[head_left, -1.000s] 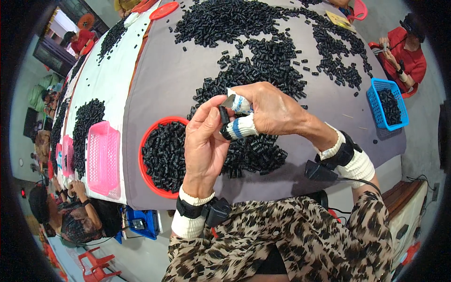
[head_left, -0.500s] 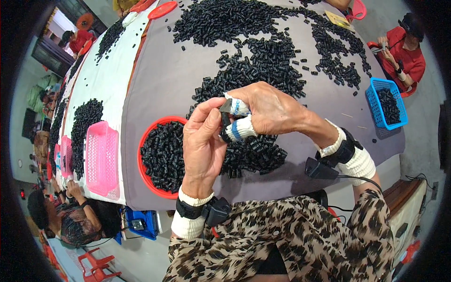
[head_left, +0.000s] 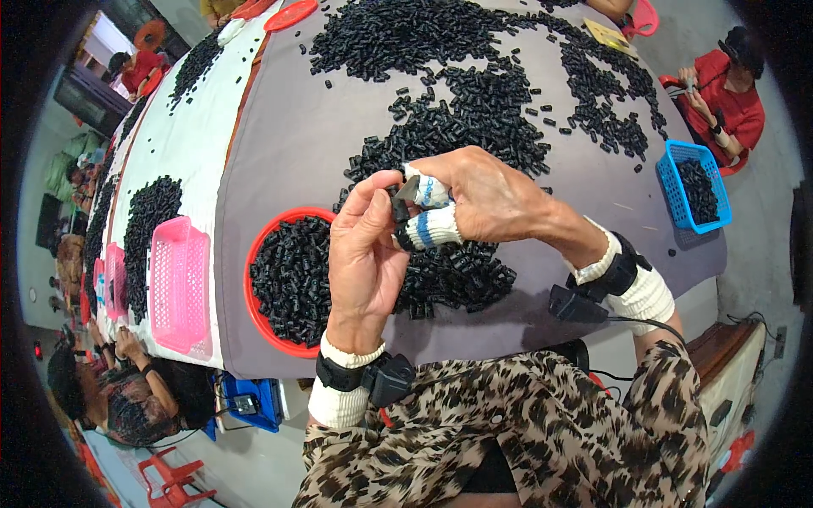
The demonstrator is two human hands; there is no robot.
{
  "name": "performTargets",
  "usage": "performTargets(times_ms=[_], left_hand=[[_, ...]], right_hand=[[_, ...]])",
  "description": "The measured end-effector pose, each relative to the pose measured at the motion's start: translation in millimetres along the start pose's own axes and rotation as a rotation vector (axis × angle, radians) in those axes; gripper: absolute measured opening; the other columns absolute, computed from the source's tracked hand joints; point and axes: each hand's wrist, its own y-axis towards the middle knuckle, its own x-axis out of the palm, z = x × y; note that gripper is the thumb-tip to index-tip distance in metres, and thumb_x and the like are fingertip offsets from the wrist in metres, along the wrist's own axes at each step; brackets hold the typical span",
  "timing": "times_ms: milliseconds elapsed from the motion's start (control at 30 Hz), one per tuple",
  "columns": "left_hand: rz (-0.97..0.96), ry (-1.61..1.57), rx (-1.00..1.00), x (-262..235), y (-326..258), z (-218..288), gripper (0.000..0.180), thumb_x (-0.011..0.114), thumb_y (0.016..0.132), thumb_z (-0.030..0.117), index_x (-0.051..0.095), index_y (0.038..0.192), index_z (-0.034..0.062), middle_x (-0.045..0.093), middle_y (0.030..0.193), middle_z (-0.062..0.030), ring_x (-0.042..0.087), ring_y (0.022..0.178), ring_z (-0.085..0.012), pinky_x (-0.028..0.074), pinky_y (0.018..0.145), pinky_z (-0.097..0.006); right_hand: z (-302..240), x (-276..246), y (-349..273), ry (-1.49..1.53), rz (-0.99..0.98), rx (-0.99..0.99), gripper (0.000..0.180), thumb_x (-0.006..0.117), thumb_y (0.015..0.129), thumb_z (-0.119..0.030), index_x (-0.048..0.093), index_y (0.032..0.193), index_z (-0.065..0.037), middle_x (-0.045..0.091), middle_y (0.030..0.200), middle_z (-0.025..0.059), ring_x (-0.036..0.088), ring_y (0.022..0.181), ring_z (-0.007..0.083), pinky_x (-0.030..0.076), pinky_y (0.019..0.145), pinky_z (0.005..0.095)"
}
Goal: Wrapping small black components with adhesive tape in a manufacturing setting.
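My left hand (head_left: 364, 262) pinches a small black cylindrical piece (head_left: 400, 207) between thumb and fingertips, held upright above the table. My right hand (head_left: 500, 199) is closed around a small grey metal blade (head_left: 409, 188), its flat tip against or very near the top of the piece. White wrappings cover the right thumb and a finger; one has blue bands. Part of the blade is hidden in the grip. Below and behind both hands spreads a heap of similar black pieces (head_left: 461, 118). Left of my left hand, a red basin (head_left: 249, 279) is full of them.
A blue basket (head_left: 669, 182) of black pieces stands at the table's right edge. To the left are a pink basket (head_left: 179, 326), more black pieces (head_left: 152, 212) and a seated person (head_left: 127, 389). Another person in red (head_left: 732, 102) sits at the right.
The blade and black piece have shifted slightly against each other between my fingers; the blade is turned a little differently. The whole view has moved slightly. Both hands keep their grips.
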Motion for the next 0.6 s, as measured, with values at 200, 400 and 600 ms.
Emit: performTargets(times_ms=[200, 400, 600], left_hand=[[0.077, 0.043, 0.014, 1.7, -5.2, 2.4, 0.022, 0.056, 0.083, 0.003, 0.055, 0.104, -0.0018, 0.061, 0.091, -0.0083, 0.059, 0.083, -0.0138, 0.048, 0.079, -0.027], [0.197, 0.227, 0.065, -6.7, -5.1, 9.6, 0.02, 0.057, 0.078, 0.0, 0.056, 0.098, -0.0038, 0.06, 0.085, -0.0105, 0.058, 0.073, -0.0144, 0.048, 0.072, -0.026], [0.281, 0.235, 0.103, -23.8, -16.9, 21.1, 0.019, 0.054, 0.084, 0.003, 0.055, 0.1, -0.0051, 0.06, 0.085, -0.0112, 0.056, 0.072, -0.0148, 0.046, 0.067, -0.028]], right_hand=[[-0.5, 7.0, -1.0, -0.013, 0.097, 0.041, 0.028, 0.071, 0.067, -0.021, 0.054, 0.077, -0.001, 0.054, 0.064, 0.0041, 0.049, 0.056, 0.0131, 0.04, 0.052, 0.0285], [5.7, 8.7, 0.8, 0.032, 0.088, 0.046, 0.03, 0.067, 0.067, -0.027, 0.058, 0.075, 0.001, 0.059, 0.065, 0.0128, 0.057, 0.058, 0.0217, 0.045, 0.058, 0.0323], [24.8, 11.1, -2.4, 0.04, 0.104, 0.093, 0.034, 0.067, 0.07, -0.031, 0.057, 0.075, 0.0, 0.057, 0.061, 0.0122, 0.054, 0.056, 0.0207, 0.042, 0.056, 0.0332]])
